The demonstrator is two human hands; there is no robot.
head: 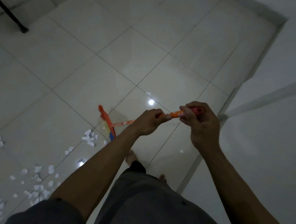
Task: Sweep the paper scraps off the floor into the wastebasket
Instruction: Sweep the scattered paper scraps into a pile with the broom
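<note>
A pale tiled floor (125, 62) fills the view. A black furniture leg (14, 17) stands far beyond the broom head (108, 122), to its upper left. A white wall (261, 124) with a skirting runs well to the head's right. Paper scraps (89, 139) lie just beside the head on its near side, and more spread in a loose band from there toward the lower left edge. One stray scrap (148, 93) lies beyond the head to the right, and another (181, 151) lies nearer the wall. A bare foot (131, 156) stands on the near side of the head, right of the closest scraps.

The broom (122, 123) lies nearly level across the view, its head at the left end on the floor and its grip end at the right. The head's long axis crosses the orange handle, slanting from upper left to lower right. The left hand (148, 122) is clenched round the handle partway along. The right hand (201, 125) grasps the red end grip, fingers curled over it.
</note>
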